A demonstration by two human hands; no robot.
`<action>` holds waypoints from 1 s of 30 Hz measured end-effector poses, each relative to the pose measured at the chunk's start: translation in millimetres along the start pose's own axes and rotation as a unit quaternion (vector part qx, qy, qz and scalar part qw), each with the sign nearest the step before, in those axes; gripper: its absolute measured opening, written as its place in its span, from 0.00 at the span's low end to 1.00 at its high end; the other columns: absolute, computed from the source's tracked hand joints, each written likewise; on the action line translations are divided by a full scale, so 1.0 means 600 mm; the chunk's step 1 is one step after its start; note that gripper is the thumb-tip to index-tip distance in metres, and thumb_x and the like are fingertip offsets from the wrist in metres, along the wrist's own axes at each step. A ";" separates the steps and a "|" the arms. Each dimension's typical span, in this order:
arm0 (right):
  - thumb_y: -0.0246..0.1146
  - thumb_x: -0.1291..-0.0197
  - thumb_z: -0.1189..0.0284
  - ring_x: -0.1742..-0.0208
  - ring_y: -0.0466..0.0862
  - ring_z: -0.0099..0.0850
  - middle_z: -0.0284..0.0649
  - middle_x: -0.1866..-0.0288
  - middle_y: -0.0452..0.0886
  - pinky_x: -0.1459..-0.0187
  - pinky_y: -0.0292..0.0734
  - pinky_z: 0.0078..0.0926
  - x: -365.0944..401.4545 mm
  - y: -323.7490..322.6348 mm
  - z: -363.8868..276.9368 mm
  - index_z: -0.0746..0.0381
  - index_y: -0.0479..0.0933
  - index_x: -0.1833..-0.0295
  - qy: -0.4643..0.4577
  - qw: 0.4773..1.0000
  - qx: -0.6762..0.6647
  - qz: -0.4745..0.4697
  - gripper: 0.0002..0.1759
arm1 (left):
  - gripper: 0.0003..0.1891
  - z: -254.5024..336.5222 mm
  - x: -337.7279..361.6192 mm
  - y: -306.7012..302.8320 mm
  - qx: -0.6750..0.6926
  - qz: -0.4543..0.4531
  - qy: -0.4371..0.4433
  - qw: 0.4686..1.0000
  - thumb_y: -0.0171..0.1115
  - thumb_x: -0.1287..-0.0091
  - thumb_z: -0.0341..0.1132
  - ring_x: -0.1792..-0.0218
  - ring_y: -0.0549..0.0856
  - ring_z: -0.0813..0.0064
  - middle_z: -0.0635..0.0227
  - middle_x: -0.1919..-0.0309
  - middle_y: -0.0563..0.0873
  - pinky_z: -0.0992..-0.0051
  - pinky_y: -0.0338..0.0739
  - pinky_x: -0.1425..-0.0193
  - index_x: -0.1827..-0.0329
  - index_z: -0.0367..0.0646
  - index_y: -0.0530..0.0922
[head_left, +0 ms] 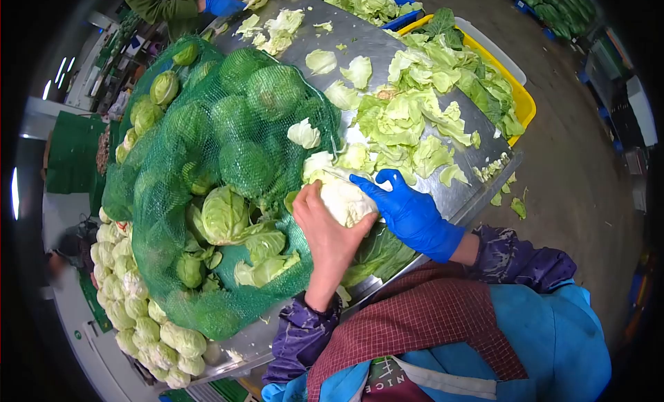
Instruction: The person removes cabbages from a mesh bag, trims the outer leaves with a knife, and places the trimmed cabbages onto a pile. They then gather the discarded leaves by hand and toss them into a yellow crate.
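Steel makes up the one bench (pixel 366 49) before me, and one green net sack (pixel 263 302) sprawls across it, bulging with cabbages too overlapped for me to count. Beyond it lies one pile of pale cabbages (pixel 149 329), dozens of them. One yellow crate (pixel 523 115) and one blue crate (pixel 408 16) stand by the bench's far side, both heaped with leaves. My bare left hand (pixel 328 232) has its grip spread wide round one white head (pixel 349 203), beside the net, thumb and fingers pressing its surface. My blue-gloved right hand (pixel 415 215) is at its other side, forefinger stretched along the top; whether that grip is closed on anything I cannot tell. One small pale leaf (pixel 304 134) lies on the net.
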State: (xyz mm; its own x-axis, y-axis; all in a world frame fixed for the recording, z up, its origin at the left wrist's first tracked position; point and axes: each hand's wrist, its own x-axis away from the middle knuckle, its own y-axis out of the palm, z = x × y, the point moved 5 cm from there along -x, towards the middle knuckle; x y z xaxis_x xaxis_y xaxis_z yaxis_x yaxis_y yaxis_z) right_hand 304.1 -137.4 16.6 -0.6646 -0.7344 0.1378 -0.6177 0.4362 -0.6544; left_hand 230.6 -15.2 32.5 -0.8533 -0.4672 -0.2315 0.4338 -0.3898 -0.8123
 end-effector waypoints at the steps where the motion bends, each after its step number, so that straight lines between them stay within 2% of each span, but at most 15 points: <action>1: 0.52 0.41 0.76 0.58 0.80 0.43 0.46 0.50 0.70 0.60 0.76 0.33 -0.011 0.000 -0.002 0.44 0.63 0.30 -0.017 1.000 0.016 0.017 0.33 | 0.46 0.002 0.000 0.002 -0.012 0.012 0.007 1.000 0.78 0.62 0.43 0.43 0.66 0.51 0.50 0.47 0.66 0.58 0.63 0.39 0.41 0.32 0.62; 3: 0.52 0.41 0.74 0.59 0.80 0.44 0.47 0.50 0.71 0.61 0.77 0.34 -0.035 -0.007 -0.003 0.43 0.63 0.30 -0.036 0.998 0.036 0.033 0.32 | 0.45 0.003 -0.006 0.006 -0.015 0.029 0.018 0.999 0.77 0.60 0.43 0.44 0.66 0.51 0.49 0.47 0.65 0.57 0.63 0.40 0.41 0.31 0.62; 5: 0.52 0.40 0.72 0.59 0.79 0.45 0.48 0.51 0.72 0.61 0.77 0.37 -0.069 -0.007 0.000 0.43 0.63 0.30 -0.065 0.987 0.136 -0.060 0.30 | 0.45 -0.008 -0.008 0.007 -0.014 0.012 -0.006 1.000 0.77 0.60 0.43 0.44 0.66 0.51 0.49 0.47 0.65 0.57 0.62 0.39 0.41 0.30 0.62; 7: 0.52 0.38 0.68 0.59 0.80 0.45 0.48 0.53 0.74 0.59 0.77 0.38 -0.089 -0.036 0.010 0.43 0.64 0.31 -0.213 0.973 0.075 -0.055 0.27 | 0.45 -0.004 -0.003 0.001 0.001 0.015 -0.002 1.000 0.77 0.59 0.43 0.44 0.66 0.51 0.49 0.47 0.65 0.57 0.62 0.39 0.41 0.30 0.61; 10: 0.52 0.37 0.65 0.60 0.80 0.45 0.47 0.54 0.76 0.60 0.77 0.37 -0.092 -0.033 0.013 0.44 0.67 0.33 -0.214 0.970 0.083 -0.078 0.24 | 0.46 -0.004 0.006 -0.002 0.009 0.021 -0.004 1.000 0.77 0.59 0.43 0.44 0.65 0.51 0.48 0.47 0.65 0.56 0.61 0.39 0.41 0.31 0.61; 17: 0.56 0.37 0.58 0.61 0.82 0.44 0.47 0.64 0.82 0.60 0.77 0.38 -0.116 -0.023 0.004 0.50 0.75 0.43 -0.139 0.983 0.119 -0.007 0.19 | 0.48 -0.006 0.040 0.000 -0.008 0.052 0.000 0.999 0.77 0.58 0.46 0.42 0.64 0.50 0.47 0.46 0.63 0.54 0.61 0.39 0.39 0.32 0.60; 19: 0.59 0.41 0.58 0.61 0.83 0.43 0.47 0.61 0.83 0.60 0.78 0.35 -0.145 -0.032 0.042 0.54 0.77 0.46 -0.055 0.996 0.069 0.002 0.20 | 0.48 -0.001 0.055 0.001 -0.005 0.035 -0.002 0.999 0.78 0.59 0.47 0.41 0.63 0.50 0.47 0.45 0.63 0.53 0.61 0.38 0.38 0.33 0.59; 21: 0.62 0.44 0.56 0.61 0.84 0.41 0.48 0.58 0.83 0.58 0.77 0.32 -0.154 -0.023 0.134 0.61 0.78 0.49 -0.038 0.998 0.031 0.031 0.23 | 0.50 0.010 0.096 -0.002 -0.017 0.066 0.060 0.996 0.79 0.59 0.48 0.40 0.62 0.50 0.49 0.44 0.62 0.52 0.59 0.35 0.38 0.33 0.59; 22: 0.63 0.44 0.56 0.61 0.84 0.37 0.48 0.60 0.83 0.57 0.77 0.29 -0.141 -0.020 0.166 0.66 0.77 0.49 0.030 0.993 -0.108 0.033 0.26 | 0.51 0.000 0.112 -0.003 -0.001 0.057 0.048 0.997 0.80 0.59 0.47 0.38 0.60 0.48 0.47 0.41 0.60 0.54 0.56 0.33 0.38 0.29 0.58; 23: 0.63 0.47 0.51 0.59 0.84 0.43 0.47 0.61 0.83 0.55 0.76 0.34 -0.136 -0.023 0.172 0.60 0.77 0.47 0.073 0.984 -0.154 0.048 0.28 | 0.51 -0.012 0.117 0.001 -0.003 0.055 0.047 0.997 0.80 0.59 0.47 0.38 0.60 0.48 0.47 0.41 0.60 0.54 0.56 0.33 0.38 0.29 0.58; 25: 0.63 0.47 0.46 0.62 0.83 0.45 0.51 0.64 0.83 0.56 0.76 0.36 -0.098 -0.038 0.166 0.61 0.68 0.36 0.041 0.985 -0.040 0.161 0.39 | 0.52 -0.048 0.136 -0.008 0.093 0.114 -0.004 0.989 0.80 0.60 0.48 0.37 0.59 0.49 0.48 0.41 0.59 0.55 0.55 0.32 0.37 0.30 0.58; 27: 0.66 0.46 0.50 0.67 0.83 0.35 0.51 0.70 0.81 0.60 0.76 0.36 -0.059 -0.050 0.076 0.59 0.56 0.28 0.113 0.988 -0.104 0.022 0.46 | 0.53 -0.043 0.128 -0.011 0.080 0.106 -0.029 0.991 0.80 0.61 0.48 0.37 0.59 0.50 0.49 0.40 0.59 0.56 0.55 0.32 0.36 0.30 0.57; 28: 0.67 0.48 0.49 0.67 0.83 0.37 0.53 0.72 0.80 0.59 0.76 0.36 -0.047 -0.032 0.047 0.55 0.47 0.25 0.073 0.994 -0.083 0.001 0.52 | 0.54 -0.037 0.122 -0.010 0.064 0.100 -0.020 0.993 0.80 0.61 0.48 0.37 0.59 0.50 0.49 0.40 0.59 0.57 0.55 0.32 0.36 0.30 0.57; 29: 0.69 0.50 0.48 0.63 0.83 0.38 0.55 0.67 0.80 0.56 0.76 0.34 -0.023 -0.023 0.010 0.54 0.46 0.25 0.059 0.994 -0.070 -0.064 0.54 | 0.54 -0.031 0.117 -0.009 0.048 0.092 -0.010 0.995 0.81 0.61 0.48 0.37 0.59 0.51 0.49 0.40 0.59 0.57 0.55 0.32 0.36 0.30 0.57; 30: 0.70 0.51 0.50 0.60 0.82 0.36 0.55 0.62 0.80 0.55 0.76 0.33 -0.014 -0.002 0.012 0.54 0.48 0.25 0.021 0.995 -0.086 -0.051 0.54 | 0.53 -0.029 0.117 -0.008 0.041 0.097 -0.012 0.994 0.80 0.61 0.47 0.37 0.59 0.52 0.50 0.39 0.59 0.58 0.55 0.32 0.36 0.31 0.57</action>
State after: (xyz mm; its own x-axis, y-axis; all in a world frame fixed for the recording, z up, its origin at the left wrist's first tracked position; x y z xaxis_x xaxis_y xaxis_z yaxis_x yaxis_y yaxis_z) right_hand 313.5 -135.5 10.8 -0.6100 -0.7584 0.2297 -0.7430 0.4466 -0.4985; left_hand 163.7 -32.4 11.1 -0.7447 -0.5581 -0.3661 0.6123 -0.3531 -0.7073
